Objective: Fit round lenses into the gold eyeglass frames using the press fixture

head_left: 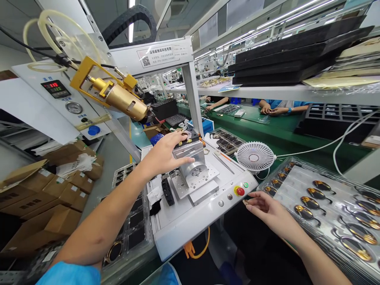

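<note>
We had our left hand [166,154] on a silver metal fixture [198,150] with a rounded front, which stood on the white metal base [184,231] of a bench machine. Its fingers reached over the dark clamp-like piece [194,136] on top, while the thumb lay along the near face; we could not tell whether that hand was gripping or only resting.

Our right hand [268,209] was at the front right corner of the base, its fingers curled and their tips closed on a small gold-brown piece [245,202], too small for us to identify. Just beyond those fingertips sat a red mushroom-shaped button [240,191].

Above and to the left of the fixture hung a gold cylindrical metal head [126,103], tilted, its thin tip well apart from our fingers. We had slim metal tweezers [223,163] lying on the base to the right of the fixture, and a round white plastic fan [255,156] just past them. To the right of our right hand, black-and-gold sunglasses [308,202] lay in rows on a clear plastic tray [292,182]. Across the green bench, a co-worker's hands [273,110] were close together.
</note>
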A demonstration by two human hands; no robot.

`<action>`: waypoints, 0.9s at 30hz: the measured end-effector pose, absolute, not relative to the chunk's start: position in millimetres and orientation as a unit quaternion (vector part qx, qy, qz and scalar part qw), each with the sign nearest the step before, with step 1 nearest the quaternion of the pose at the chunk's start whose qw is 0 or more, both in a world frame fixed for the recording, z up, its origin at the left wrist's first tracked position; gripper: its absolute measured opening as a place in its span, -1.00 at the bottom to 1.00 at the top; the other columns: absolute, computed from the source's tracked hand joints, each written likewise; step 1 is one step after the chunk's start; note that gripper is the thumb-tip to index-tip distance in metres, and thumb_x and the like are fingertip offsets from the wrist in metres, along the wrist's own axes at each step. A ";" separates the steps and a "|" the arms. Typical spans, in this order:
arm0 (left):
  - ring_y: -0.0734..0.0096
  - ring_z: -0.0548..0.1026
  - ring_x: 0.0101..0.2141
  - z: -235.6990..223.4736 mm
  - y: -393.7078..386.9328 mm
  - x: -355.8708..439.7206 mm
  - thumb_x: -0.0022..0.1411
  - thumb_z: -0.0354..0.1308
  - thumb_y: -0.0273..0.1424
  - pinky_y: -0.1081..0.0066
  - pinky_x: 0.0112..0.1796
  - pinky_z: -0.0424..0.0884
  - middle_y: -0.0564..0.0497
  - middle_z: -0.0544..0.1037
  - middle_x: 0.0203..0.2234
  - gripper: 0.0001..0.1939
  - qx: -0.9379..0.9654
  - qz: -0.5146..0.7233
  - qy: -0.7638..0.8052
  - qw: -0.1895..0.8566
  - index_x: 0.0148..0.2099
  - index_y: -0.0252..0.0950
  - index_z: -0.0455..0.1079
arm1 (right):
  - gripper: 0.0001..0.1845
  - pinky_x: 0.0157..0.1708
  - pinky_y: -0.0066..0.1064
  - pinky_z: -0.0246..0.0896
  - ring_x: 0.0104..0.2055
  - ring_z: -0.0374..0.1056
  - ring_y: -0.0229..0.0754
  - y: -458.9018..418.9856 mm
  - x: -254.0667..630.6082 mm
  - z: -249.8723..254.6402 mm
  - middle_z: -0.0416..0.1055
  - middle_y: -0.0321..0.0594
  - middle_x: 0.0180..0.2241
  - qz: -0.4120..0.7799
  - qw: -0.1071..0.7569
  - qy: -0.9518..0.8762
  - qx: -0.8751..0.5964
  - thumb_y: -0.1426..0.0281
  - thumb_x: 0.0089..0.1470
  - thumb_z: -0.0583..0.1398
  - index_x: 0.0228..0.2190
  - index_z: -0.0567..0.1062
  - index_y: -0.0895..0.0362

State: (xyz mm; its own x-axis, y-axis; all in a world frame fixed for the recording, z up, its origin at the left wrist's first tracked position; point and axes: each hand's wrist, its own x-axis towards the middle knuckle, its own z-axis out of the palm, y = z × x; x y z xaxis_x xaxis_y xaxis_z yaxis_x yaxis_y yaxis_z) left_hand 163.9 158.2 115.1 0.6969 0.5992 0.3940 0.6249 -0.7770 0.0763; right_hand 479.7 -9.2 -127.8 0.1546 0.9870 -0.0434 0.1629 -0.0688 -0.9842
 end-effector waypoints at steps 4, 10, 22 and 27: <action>-0.09 0.37 0.27 118.8 160.9 164.6 0.13 0.29 0.17 -0.03 0.29 0.25 -0.28 0.43 0.27 -0.16 -0.928 -0.193 -0.317 0.027 0.26 -0.32 0.39 | -0.14 -0.10 -0.15 0.43 -0.22 0.54 0.01 4.4 475.2 -137.7 0.59 -0.12 -0.22 0.364 0.391 -0.521 -0.666 0.17 0.10 0.28 0.33 0.15 0.19; -0.12 0.21 0.38 117.0 154.5 158.0 0.31 0.12 0.13 -0.12 0.34 0.13 -0.28 0.28 0.39 -0.20 -0.924 -0.194 -0.326 0.032 0.36 -0.31 0.27 | -0.06 -0.12 -0.17 0.31 -0.19 0.52 0.08 12.5 461.1 -145.2 0.59 -0.12 -0.27 0.269 0.251 -0.603 -0.707 0.33 0.18 0.20 0.44 -0.07 0.25; 0.04 0.56 0.13 -43.3 0.9 150.9 0.35 0.24 -0.29 0.07 0.17 0.47 -0.13 0.59 0.12 -0.64 -0.834 -0.222 -0.353 -0.362 0.18 -0.07 0.47 | -0.16 -0.22 -0.28 0.38 -0.33 0.48 -0.11 -12.9 454.6 -132.3 0.56 -0.21 -0.30 0.326 0.370 -0.575 -0.653 0.40 0.03 0.37 0.29 0.25 0.18; -0.02 0.64 -0.01 -139.2 -23.8 209.3 0.17 0.40 -0.08 0.02 0.09 0.52 -0.24 0.63 0.05 -0.43 -0.531 -0.324 -0.325 -0.712 0.17 -0.16 0.49 | -0.06 -0.06 -0.23 0.38 -0.17 0.53 -0.06 -63.7 417.5 -137.0 0.59 -0.19 -0.20 0.384 0.547 -0.572 -0.476 0.08 -0.29 0.59 0.09 0.43 0.08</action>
State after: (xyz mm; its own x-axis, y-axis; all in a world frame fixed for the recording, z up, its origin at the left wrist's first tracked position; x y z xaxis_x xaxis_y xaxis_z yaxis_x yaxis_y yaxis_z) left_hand 209.3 -23.8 -139.2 0.5784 0.8072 -0.1176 -0.1167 0.2246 0.9674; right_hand 417.5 -63.7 -137.0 0.0520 0.9642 0.2602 0.1249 0.2522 -0.9596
